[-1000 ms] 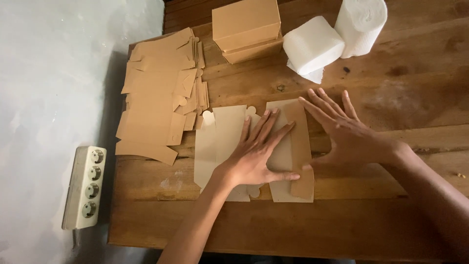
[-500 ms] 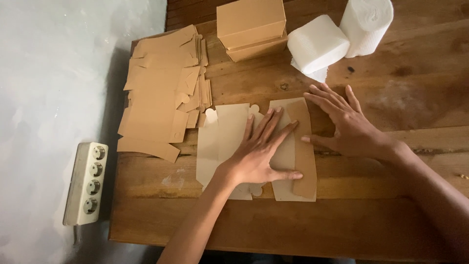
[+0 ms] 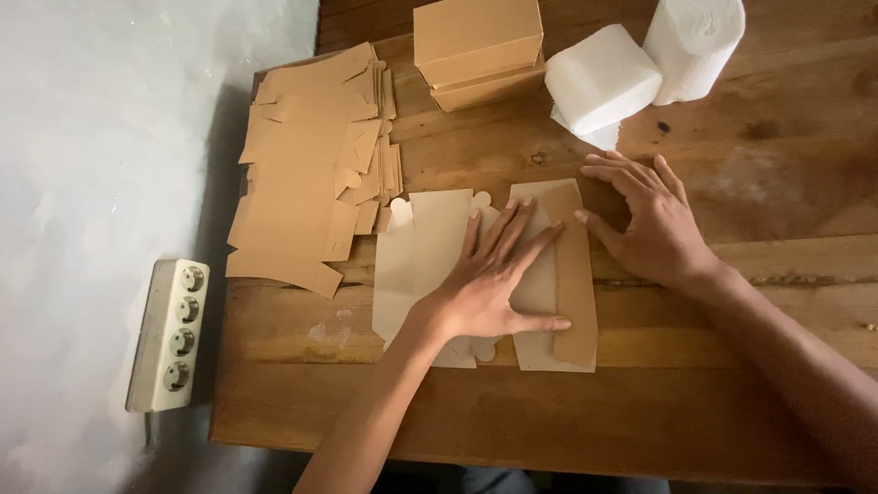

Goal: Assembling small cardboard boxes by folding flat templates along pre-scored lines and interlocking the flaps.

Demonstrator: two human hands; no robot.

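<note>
A flat cardboard blank (image 3: 439, 265) is being pressed against the wooden table (image 3: 640, 430) by the left hand (image 3: 489, 284), whose fingers (image 3: 517, 229) are being spread wide and laid flat, gripping nothing. That pressure appears to be keeping the sheet from sliding while its right-hand flap (image 3: 574, 274) is being folded over. The right hand (image 3: 654, 224) is being rested just beside that flap, its fingers open and loosely fanned, the thumb touching the flap's upper edge; nothing is being clasped. A stack of unfolded blanks (image 3: 302, 197) is being kept to the left, within reach, and two closed boxes (image 3: 477, 46) are being stacked at the far edge, beside two paper rolls (image 3: 645, 64). A power strip (image 3: 169, 334) is lying off the table. The blank's middle is being hidden under the left palm, so its creases cannot be made out, and the right forearm is being cut off by the frame.
</note>
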